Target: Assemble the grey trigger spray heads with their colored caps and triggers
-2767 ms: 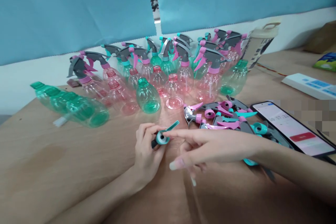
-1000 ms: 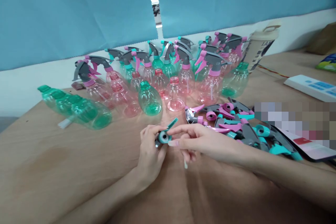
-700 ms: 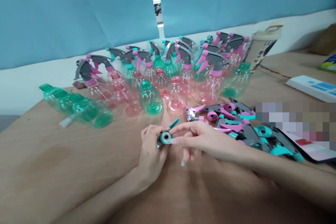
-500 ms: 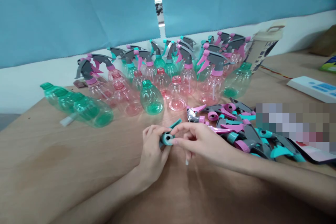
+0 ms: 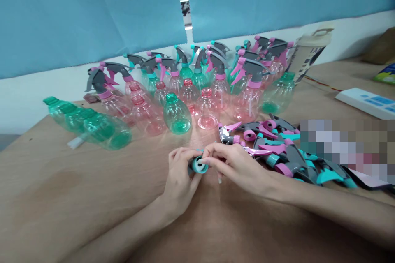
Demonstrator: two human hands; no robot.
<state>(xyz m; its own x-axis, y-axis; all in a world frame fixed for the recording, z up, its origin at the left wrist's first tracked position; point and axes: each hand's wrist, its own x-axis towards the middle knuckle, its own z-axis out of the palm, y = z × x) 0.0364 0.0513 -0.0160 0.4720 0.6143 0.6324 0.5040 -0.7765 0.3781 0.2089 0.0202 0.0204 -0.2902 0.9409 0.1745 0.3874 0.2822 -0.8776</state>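
My left hand (image 5: pixel 180 172) is wrapped round a grey and teal spray head (image 5: pixel 200 165), its round collar opening turned up toward me. The thumb and index finger of my right hand (image 5: pixel 236 166) pinch at the collar's opening; what they hold there is too small to make out. A short white tube end shows below my right fingers. Just beyond my hands stand an open green bottle (image 5: pixel 177 115) and an open pink bottle (image 5: pixel 207 111). Beside my right hand lies a pile of loose spray heads (image 5: pixel 273 148) in grey, pink and teal.
Bottles with spray heads (image 5: pixel 251 90) stand in rows at the back. Green bottles (image 5: pixel 108 129) lie on their sides at the left, near a white strip. A cream cup (image 5: pixel 308 55) and a white device (image 5: pixel 367 100) are on the right. A pixelated patch hides part of the right side.
The collar has tilted, so more of its opening shows. My right fingers have shifted slightly up to its rim, and the view has moved a little.
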